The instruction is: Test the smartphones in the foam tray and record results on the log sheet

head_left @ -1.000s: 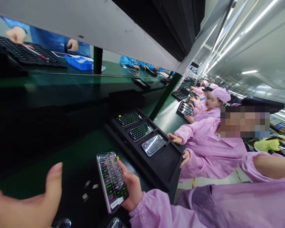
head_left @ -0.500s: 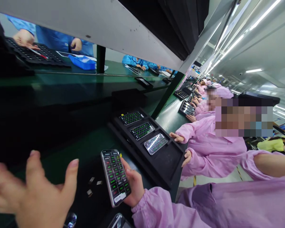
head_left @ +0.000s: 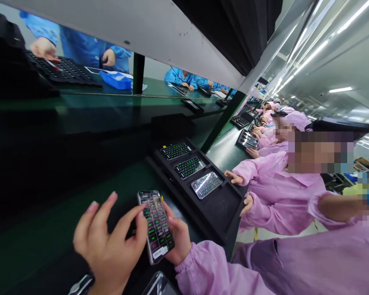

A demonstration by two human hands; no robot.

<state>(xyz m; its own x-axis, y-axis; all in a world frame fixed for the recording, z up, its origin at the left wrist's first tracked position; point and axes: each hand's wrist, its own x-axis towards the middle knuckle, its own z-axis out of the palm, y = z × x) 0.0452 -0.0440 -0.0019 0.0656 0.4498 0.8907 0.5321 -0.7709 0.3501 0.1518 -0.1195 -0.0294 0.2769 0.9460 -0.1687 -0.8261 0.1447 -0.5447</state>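
Note:
A smartphone (head_left: 156, 227) with a screen full of green-text cells and a few red ones is held tilted in my right hand (head_left: 178, 239). My thumb and fingers grip its right side, next to a small yellow tab at the upper edge. My left hand (head_left: 109, 241) reaches in from the bottom, fingers spread and bent. Its index fingertip is at the left part of the screen, apparently touching it, and the thumb is beside the phone's edge. Below lies part of another dark glossy phone-like device (head_left: 160, 284), mostly cut off.
A black tray (head_left: 213, 213) beyond my right hand holds three lit phones (head_left: 206, 185). A co-worker's hands (head_left: 233, 177) rest at its far edge. Behind stand a green post (head_left: 223, 121) and a blue bin (head_left: 116, 80). A shiny metal object (head_left: 81, 285) lies bottom left.
My left hand has moved right from beside the phone to its screen, covering the small metallic pieces on the bench. My right hand still holds the phone; the view has shifted slightly.

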